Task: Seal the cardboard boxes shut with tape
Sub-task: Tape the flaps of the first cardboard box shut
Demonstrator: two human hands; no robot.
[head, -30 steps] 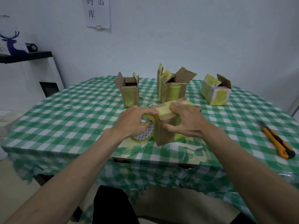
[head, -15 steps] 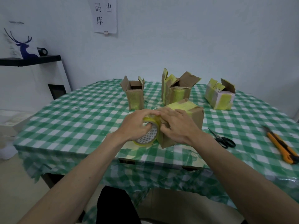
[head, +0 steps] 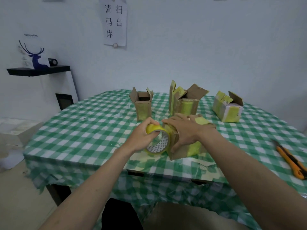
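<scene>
A small cardboard box (head: 191, 147) with yellow tape on it stands near the table's front edge. My right hand (head: 181, 130) lies over its top left corner, fingers wrapped down its left side. My left hand (head: 142, 135) grips a roll of yellow tape (head: 158, 141) held right against the box's left face. Three more boxes stand behind with flaps up: a narrow brown box (head: 143, 105), a taller box (head: 186, 102) with yellow tape, and a white-sided box (head: 227, 107) at the right.
A green checked cloth (head: 83, 130) covers the table. An orange utility knife (head: 290, 161) lies at the right edge. A black shelf (head: 38, 70) with a blue deer figure stands at the left wall. Tape scraps lie along the front edge.
My right hand slid left over the box top toward the roll. The tape roll in my left hand tilted up against the box side. The camera lifted, showing more wall.
</scene>
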